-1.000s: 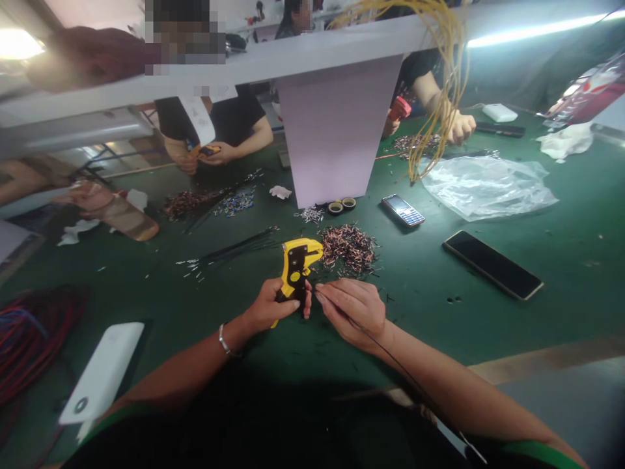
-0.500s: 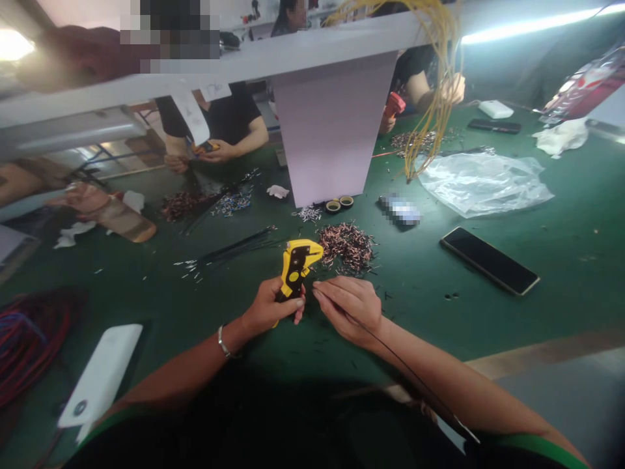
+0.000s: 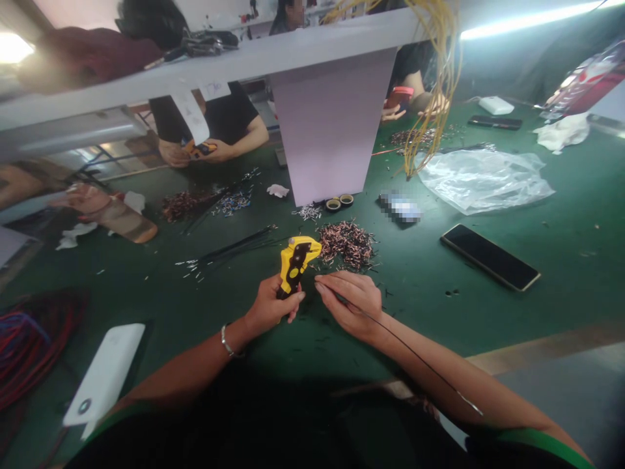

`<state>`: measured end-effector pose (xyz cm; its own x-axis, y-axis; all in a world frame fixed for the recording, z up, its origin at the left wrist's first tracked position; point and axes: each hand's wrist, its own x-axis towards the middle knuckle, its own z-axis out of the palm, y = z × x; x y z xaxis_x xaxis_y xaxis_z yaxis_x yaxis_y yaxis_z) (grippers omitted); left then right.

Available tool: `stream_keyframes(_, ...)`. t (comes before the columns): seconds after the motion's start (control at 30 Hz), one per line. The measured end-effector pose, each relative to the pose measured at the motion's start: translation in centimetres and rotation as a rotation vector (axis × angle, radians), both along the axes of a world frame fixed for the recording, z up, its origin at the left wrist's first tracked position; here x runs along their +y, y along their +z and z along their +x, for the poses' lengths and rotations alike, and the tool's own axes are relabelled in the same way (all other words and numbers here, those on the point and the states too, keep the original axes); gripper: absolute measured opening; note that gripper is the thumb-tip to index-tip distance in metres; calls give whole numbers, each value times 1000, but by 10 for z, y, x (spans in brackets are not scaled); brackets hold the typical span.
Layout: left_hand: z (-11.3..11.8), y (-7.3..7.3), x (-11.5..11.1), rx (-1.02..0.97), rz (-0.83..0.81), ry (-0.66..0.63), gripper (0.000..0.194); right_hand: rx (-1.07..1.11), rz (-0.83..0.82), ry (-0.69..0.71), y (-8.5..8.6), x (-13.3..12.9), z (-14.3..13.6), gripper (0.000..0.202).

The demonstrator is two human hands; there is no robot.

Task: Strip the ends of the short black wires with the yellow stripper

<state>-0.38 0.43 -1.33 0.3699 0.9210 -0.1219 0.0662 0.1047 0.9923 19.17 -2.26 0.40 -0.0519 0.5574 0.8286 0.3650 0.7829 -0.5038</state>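
My left hand [image 3: 273,303] is wrapped round the handle of a yellow and black hand tool [image 3: 295,266], whose head points up and to the right. Just right of it, my right hand [image 3: 354,303] pinches a thin black wire [image 3: 415,355] that trails back over my right forearm to a pale tip. The fingertips of that hand are near the tool but apart from it. Behind both hands lies a heap of short copper and black wire pieces [image 3: 346,245]. Longer black wires [image 3: 234,246] with pale ends lie to the left.
A dark phone [image 3: 491,256] and a clear plastic bag [image 3: 486,182] lie on the right. A white power bank [image 3: 105,374] and coiled red wires [image 3: 29,345] are at left. Yellow wires [image 3: 437,85] hang from the shelf. Across the green table [image 3: 405,404], other people hold tools.
The tool has shifted slightly up and left in my left hand. The wire's trailing end now lies a little higher over my right forearm. Across the table, the other people's hands have moved.
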Motion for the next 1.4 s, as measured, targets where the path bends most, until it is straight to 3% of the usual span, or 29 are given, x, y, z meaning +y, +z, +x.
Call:
stream_keyframes(0.1, 1, -2, 3, -109, -79, -62, 31, 119, -115, 4, 3, 1, 1, 17)
stream_keyframes(0.27, -1, 0, 8, -355, -222, -221, 32, 561, -581, 45, 7, 10, 5, 6)
stream_keyframes(0.43, -2, 5, 10, -477, -317, -415, 37, 859, -713, 143, 11, 18, 11, 6)
stream_keyframes(0.63, -4, 3, 12, -507, -361, -493, 44, 943, -905, 320, 12, 25, 18, 13)
stream_keyframes(0.83, -3, 6, 12, -504, -390, -529, 45, 1024, -1045, 402, 7, 31, 19, 18)
stream_keyframes(1.4, 0, 10, 7, -502, -365, -443, 37, 1101, -1163, 502, 1, 30, 16, 16)
